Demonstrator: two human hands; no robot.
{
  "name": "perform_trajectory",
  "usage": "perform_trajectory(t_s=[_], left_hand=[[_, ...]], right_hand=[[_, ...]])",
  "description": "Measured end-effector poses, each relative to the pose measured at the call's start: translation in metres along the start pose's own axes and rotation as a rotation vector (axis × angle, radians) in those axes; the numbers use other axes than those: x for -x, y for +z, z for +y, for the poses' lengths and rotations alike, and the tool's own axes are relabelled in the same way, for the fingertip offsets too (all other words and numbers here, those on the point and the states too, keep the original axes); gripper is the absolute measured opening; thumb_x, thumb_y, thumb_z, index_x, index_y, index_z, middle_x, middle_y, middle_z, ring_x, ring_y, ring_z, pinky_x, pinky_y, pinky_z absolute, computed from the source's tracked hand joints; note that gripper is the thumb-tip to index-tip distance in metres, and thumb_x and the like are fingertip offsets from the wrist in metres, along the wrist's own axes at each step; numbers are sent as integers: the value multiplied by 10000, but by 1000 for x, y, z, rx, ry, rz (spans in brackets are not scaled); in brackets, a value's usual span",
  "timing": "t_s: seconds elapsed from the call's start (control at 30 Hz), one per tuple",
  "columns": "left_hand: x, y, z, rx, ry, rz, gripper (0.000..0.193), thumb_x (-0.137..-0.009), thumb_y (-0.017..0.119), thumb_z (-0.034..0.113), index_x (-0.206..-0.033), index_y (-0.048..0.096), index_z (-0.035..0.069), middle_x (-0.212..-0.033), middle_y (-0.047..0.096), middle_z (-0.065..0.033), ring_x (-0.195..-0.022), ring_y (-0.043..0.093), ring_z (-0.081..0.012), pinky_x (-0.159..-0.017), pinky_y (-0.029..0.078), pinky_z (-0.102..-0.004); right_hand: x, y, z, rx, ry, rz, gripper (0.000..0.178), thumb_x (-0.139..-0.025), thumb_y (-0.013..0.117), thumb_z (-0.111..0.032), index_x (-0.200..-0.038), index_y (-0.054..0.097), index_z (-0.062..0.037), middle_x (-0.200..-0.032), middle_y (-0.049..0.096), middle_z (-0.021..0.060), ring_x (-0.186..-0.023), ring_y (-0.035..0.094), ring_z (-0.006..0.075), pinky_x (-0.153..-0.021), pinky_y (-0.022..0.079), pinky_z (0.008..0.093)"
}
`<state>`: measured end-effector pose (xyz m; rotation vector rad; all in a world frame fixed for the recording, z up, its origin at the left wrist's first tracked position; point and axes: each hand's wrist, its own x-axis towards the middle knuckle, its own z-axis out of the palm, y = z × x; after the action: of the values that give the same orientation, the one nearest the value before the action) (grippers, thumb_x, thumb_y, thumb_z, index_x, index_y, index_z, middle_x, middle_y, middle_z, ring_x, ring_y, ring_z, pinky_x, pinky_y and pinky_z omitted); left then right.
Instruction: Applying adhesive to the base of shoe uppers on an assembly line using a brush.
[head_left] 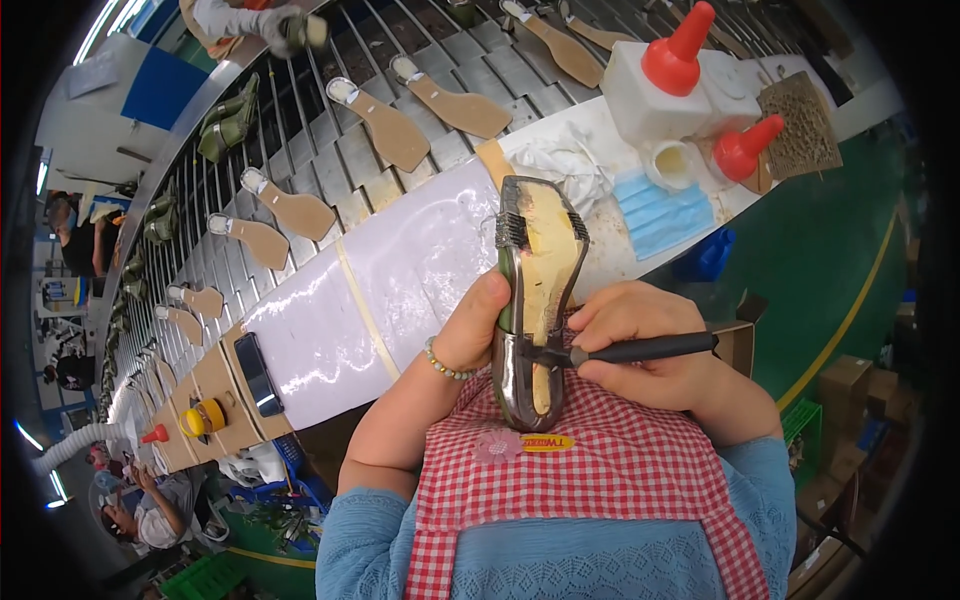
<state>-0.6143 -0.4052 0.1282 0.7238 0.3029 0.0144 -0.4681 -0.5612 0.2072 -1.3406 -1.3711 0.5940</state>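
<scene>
My left hand [474,322] grips the side of a dark green and brown shoe [515,375], held bottom up with its toe toward me. A pale yellowish sole area [548,245] lies inside its folded edge, and a ribbed dark band [512,231] crosses near the heel. In my right hand [650,345] is a black-handled brush [655,347]. Its dark head touches the edge of the shoe bottom near the toe part; the bristles are too small to make out. Both hands are closed, just in front of my checked apron [570,480].
Behind the white work surface [410,240], a slatted conveyor [320,150] carries tan soles [385,125] and green shoes [228,125]. At the right stand red-capped white bottles [655,95], an open pot [672,163] and a blue mask [660,210]. A phone [258,375] lies left; a co-worker's gloved hand [290,32] is across.
</scene>
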Motion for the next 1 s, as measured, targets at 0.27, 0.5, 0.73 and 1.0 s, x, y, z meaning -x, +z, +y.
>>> perform_trajectory(t_s=[0.27,0.5,0.73,1.0], left_hand=[[2,-3,-1,-99,7,-3,814,-798,541,677,-1272,467,19,-1108,598,-72,-977,588,-132,-820,499,-269],[1,-2,-2,-56,10,1,854,-785,541,693,-1295,439,15,-1117,595,-83,-967,593,-133,-800,506,-267],[4,-14,-7,82,-40,40,797,-781,568,673,-1239,489,27,-1048,618,-69,-901,611,-134,-749,522,-269],[24,-51,10,-291,504,254,753,-688,814,386,-1236,467,5,-1125,595,-99,-1017,591,-223,-925,461,-355]], right_hand=[[1,0,-1,-190,137,-124,161,-704,754,-58,-827,651,-40,-851,657,94,-856,644,243,-745,494,322],[-1,2,-1,7,7,-44,161,-693,760,-70,-809,648,-61,-828,654,74,-848,647,248,-738,501,335],[-4,-2,-7,-153,37,-172,160,-685,763,-40,-806,658,-41,-831,660,88,-852,647,240,-753,501,321],[9,-3,8,-549,201,336,218,-800,660,5,-1005,584,7,-1035,615,142,-950,591,167,-876,454,290]])
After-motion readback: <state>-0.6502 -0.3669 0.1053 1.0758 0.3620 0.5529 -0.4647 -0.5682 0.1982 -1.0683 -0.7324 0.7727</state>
